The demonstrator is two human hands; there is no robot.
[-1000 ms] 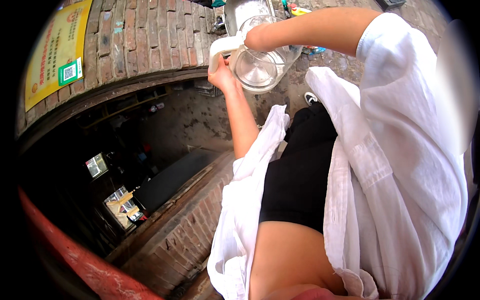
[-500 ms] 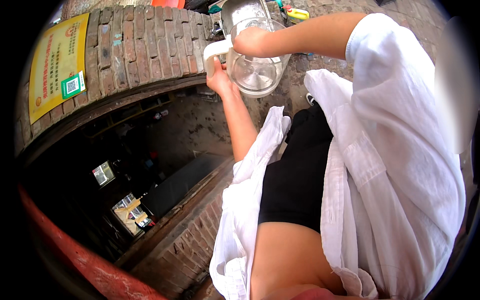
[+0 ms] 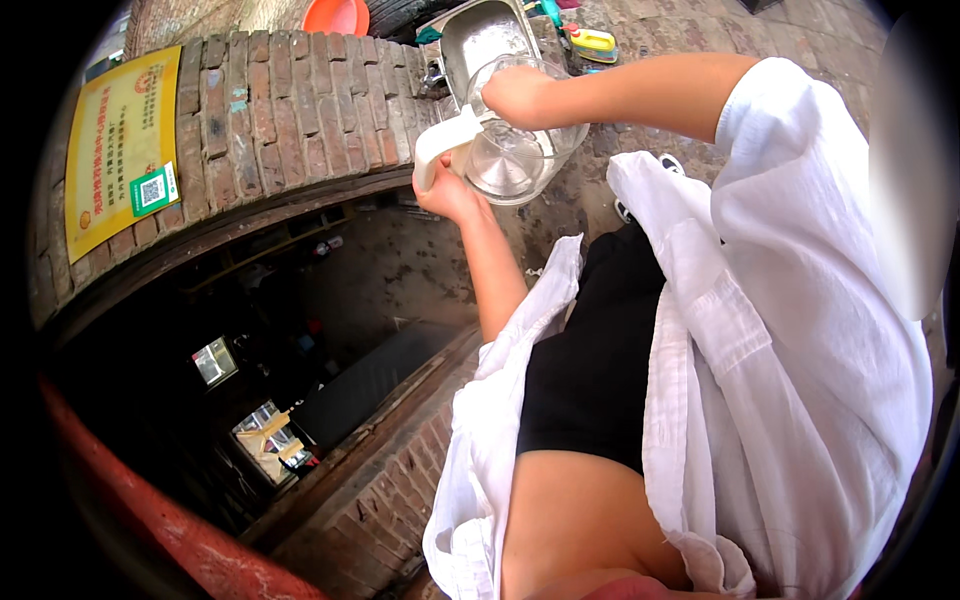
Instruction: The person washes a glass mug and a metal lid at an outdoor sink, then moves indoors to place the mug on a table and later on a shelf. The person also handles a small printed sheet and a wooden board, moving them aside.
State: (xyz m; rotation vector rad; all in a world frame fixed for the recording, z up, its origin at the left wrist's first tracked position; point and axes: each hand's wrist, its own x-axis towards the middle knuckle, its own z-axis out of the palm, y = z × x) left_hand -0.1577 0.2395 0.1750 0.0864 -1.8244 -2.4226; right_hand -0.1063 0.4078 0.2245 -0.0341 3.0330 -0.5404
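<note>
My left hand (image 3: 450,192) is closed around the white handle of a clear pitcher (image 3: 530,160), in front of a metal sink. The pitcher is tilted, its wide mouth turned up toward me, and I see through its wall to the round base. My right hand (image 3: 518,97) reaches in at the mouth from the right. It looks curled, with the knuckles bent; its fingertips and anything in them are hidden. No water can be made out in the pitcher.
Beyond the pitcher is the metal sink (image 3: 488,40). A yellow bottle (image 3: 592,42) stands right of it, and an orange basin (image 3: 337,16) lies at the back. A brick ledge (image 3: 290,110) with a yellow sign (image 3: 125,150) runs along the left, above a dark opening.
The pitcher and both hands sit slightly lower and further right in view. Its handle has swung nearer to me. The left hand keeps its grip, and the right hand stays inside the mouth.
</note>
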